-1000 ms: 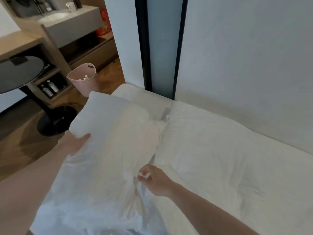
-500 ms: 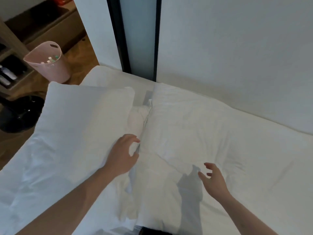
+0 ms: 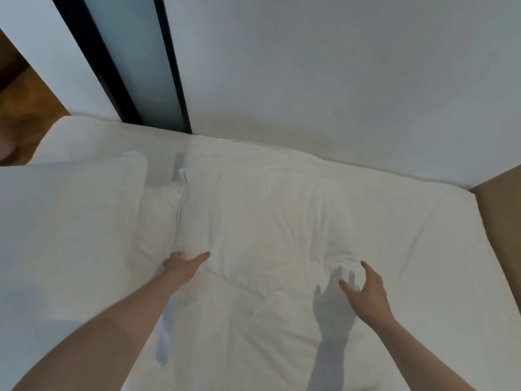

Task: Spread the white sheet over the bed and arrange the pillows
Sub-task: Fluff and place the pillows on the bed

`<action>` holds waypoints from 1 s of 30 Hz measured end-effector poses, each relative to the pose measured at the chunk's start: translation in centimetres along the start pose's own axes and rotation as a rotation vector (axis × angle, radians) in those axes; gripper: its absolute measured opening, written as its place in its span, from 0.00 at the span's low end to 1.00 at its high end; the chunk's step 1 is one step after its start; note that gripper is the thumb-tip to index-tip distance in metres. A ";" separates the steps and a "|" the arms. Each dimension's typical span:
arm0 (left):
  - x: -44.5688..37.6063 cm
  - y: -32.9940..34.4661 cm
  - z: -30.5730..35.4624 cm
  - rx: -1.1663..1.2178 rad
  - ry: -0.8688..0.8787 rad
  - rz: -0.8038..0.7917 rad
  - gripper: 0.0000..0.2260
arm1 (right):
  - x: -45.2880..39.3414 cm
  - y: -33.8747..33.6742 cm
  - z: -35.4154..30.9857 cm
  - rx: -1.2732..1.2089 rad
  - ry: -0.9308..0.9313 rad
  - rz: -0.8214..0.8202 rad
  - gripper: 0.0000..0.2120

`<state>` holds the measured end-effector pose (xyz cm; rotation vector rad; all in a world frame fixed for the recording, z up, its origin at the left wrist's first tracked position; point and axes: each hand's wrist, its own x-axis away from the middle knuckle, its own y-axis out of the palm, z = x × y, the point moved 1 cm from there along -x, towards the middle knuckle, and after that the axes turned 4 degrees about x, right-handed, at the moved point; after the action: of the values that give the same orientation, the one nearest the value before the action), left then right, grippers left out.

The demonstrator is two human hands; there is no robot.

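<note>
White cloth-covered bed is already sheeted; we're on the pillow step. Rumpled white fabric pillow lies between both hands, smooth white pillow outboard of the left. Left hand is flat on the rumpled pillow's near corner, gripping nothing. Right hand hovers, fingers spread, empty. Next: likely grab both near corners and square it.

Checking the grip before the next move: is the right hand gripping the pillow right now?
No, the right hand hovers open above the right pillow, fingers spread, casting a shadow.

No readable text, label, brand or number shows anywhere (bedding and wall are all plain).
</note>
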<state>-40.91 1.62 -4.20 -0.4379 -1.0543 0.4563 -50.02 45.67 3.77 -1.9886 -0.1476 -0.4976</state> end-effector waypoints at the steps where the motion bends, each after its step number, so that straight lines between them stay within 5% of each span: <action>1: -0.7 0.2 -0.3 0.021 -0.018 0.017 0.48 | -1.0 0.2 0.2 -0.004 0.019 -0.010 0.43; 7: -5.1 2.6 -2.8 0.215 -0.056 -0.021 0.71 | -7.3 3.7 1.8 -0.065 0.091 -0.104 0.50; 14: -7.7 5.4 -3.6 0.294 0.104 0.049 0.64 | -12.0 7.3 5.3 -0.291 0.153 -0.163 0.51; 19: -7.7 6.0 -4.1 0.364 0.173 0.099 0.62 | -14.2 9.8 7.9 -0.369 0.268 -0.215 0.61; 21: -7.5 6.1 -4.4 0.371 0.113 0.113 0.57 | -14.7 9.5 8.5 -0.426 0.253 -0.220 0.56; 25: -5.5 5.5 -2.8 0.332 0.181 0.108 0.55 | -14.2 7.0 8.4 -0.658 0.207 -0.412 0.26; 30: -0.3 3.2 1.1 0.380 0.280 0.084 0.53 | -12.0 3.6 7.7 -0.810 0.230 -0.425 0.15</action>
<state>-42.51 4.24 -5.75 -0.1989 -0.6608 0.6359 -57.61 52.16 -7.01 -2.6695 -0.2550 -1.1997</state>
